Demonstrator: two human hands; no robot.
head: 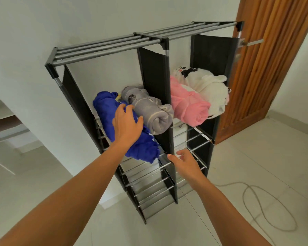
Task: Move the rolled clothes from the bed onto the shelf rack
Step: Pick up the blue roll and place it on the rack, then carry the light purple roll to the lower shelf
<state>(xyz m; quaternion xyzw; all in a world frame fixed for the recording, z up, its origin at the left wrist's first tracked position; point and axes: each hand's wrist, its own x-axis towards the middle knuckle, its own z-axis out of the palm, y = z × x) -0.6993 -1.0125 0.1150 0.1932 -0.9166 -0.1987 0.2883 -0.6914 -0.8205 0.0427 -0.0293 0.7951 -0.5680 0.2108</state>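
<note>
— So where do the rolled clothes sit?

— On the shelf rack (153,71), all on one upper tier. In the left compartment a blue roll (103,110) lies beside a grey roll (149,110), the two touching. In the right compartment a pink roll (187,107) lies against a white roll (208,87), with a bit of black-patterned fabric behind them.

— And the hands?

— The left hand (127,124) lies palm-down on the blue roll, fingers spread and curved over its top, pressing rather than clenching. The right hand (184,161) is lower, loosely open and holding nothing, its fingertips (170,155) at a metal rod by the black centre divider, just beside the blue roll's hanging end.

— Does the blue roll lie fully on the shelf?

— Not quite. Its near end spills past the front rod and droops.

— What surrounds the rack?

— It stands against a white wall (34,41) on a pale tiled floor (256,166). A wooden door (267,59) is just to its right, and a grey cable (267,217) loops across the tiles. The lower tiers show only bare rods.
</note>
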